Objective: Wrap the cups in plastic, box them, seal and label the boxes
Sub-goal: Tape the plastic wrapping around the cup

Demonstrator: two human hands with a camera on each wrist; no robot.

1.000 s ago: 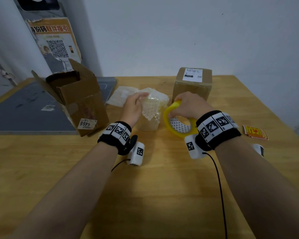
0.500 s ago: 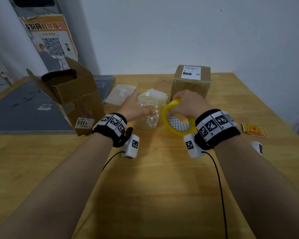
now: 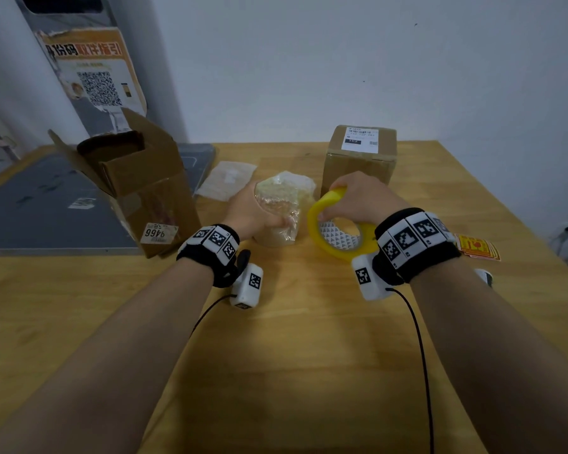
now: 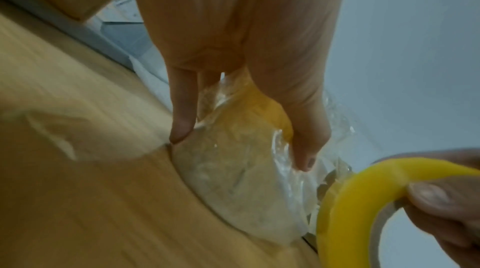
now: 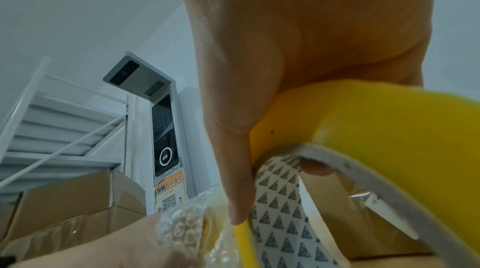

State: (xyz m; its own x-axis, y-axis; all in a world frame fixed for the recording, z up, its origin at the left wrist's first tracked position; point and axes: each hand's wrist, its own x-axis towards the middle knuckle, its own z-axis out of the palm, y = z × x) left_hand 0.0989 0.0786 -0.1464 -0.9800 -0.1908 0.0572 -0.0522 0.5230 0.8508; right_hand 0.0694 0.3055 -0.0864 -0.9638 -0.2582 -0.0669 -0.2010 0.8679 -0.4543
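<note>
Both forearms are bare, without sleeves; each wrist wears a black band [image 3: 210, 253] that carries a row of white square tiles printed with black coded markers. Under the left wrist hangs a small white camera block [image 3: 248, 286] with one such marker on its side, and a thin black cable leaves it along the arm; the right wrist has the same black band [image 3: 413, 244], a white block [image 3: 368, 280] with a marker, and a longer black cable [image 3: 420, 355] that runs down beside the forearm.

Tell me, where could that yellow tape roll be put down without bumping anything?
Bare wooden table lies near the person, between the forearms. Farther back it is crowded: open box, wrapped cup in the left hand, sealed box, tape roll in the right hand.
</note>
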